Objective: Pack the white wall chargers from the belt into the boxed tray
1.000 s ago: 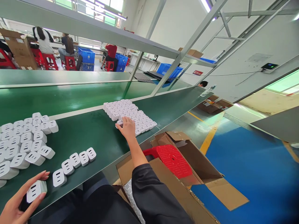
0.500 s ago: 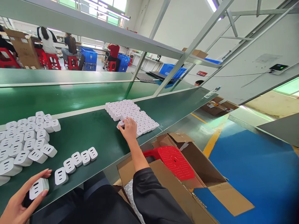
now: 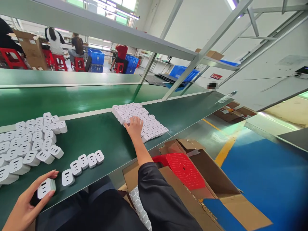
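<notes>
My left hand [image 3: 31, 199], at the lower left, is closed around a white charger [image 3: 45, 189] with dark port slots on its face; thumb and fingers press its sides at the table's near edge. My right hand [image 3: 135, 127] reaches forward to the near-left side of a tightly packed block of white chargers [image 3: 154, 123]. Its curled fingers and thumb pinch a charger at the block's edge, mostly hidden under the hand. Between my hands, a short slanting row of several chargers [image 3: 83, 161] lies on the green table. A larger group of chargers [image 3: 26, 139] stands at the left.
The long green table [image 3: 93, 128] has a pale rail along its far side. Below its near edge are an open cardboard box [image 3: 207, 173] and a red stool [image 3: 184, 170]. A metal frame [image 3: 183, 77] rises beyond. People sit on red stools by blue crates [image 3: 96, 57].
My right hand has moved slightly forward, bringing the charger from beside the block up against it. My left hand keeps its charger. The whole view has shifted a little.
</notes>
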A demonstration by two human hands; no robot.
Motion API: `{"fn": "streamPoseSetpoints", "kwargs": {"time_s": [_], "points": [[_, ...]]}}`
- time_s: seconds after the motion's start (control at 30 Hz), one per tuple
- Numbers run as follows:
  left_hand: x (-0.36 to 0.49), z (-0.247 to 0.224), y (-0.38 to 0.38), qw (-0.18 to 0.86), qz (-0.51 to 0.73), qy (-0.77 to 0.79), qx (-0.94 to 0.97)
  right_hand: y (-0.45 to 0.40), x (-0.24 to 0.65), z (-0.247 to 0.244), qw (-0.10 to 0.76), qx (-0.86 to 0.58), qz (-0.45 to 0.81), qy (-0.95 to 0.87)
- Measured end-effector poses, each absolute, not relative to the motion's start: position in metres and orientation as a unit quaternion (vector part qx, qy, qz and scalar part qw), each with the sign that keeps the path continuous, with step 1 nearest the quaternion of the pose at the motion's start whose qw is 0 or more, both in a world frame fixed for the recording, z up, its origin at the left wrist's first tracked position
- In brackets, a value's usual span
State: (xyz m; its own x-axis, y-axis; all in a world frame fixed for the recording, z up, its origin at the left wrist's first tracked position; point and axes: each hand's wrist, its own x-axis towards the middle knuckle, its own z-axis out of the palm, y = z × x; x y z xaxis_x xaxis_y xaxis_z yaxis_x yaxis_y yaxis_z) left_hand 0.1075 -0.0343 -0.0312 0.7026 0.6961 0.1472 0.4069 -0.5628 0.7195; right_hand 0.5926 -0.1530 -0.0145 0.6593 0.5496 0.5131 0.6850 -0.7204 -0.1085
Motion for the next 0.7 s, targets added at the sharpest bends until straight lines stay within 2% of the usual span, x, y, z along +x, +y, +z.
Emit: {"fn": "streamPoseSetpoints", "kwargs": {"time_s": [0.1,0.2,0.27,0.33,0.47,0.7], "points": [[0.108,-0.027,-0.035,0.345,0.215,0.313,0.858,-0.157,0.585,-0.011,0.169,-0.89,-0.23,-0.356],[0.112,-0.017,-0.043,0.375,0.214,0.308,0.848,-0.164,0.554,-0.005,0.244,-0.851,-0.211,-0.415],[0.115,-0.012,-0.047,0.393,0.216,0.308,0.839,-0.172,0.524,-0.002,0.32,-0.794,-0.142,-0.496],[0.117,-0.009,-0.049,0.401,0.22,0.308,0.834,-0.18,0.492,0.0,0.364,-0.725,-0.018,-0.584],[0.118,-0.009,-0.054,0.4,0.233,0.294,0.836,-0.186,0.444,-0.005,0.375,-0.596,0.192,-0.684],[0.122,-0.002,-0.061,0.424,0.212,0.298,0.829,-0.171,0.425,-0.016,0.365,-0.565,0.249,-0.697]]}}
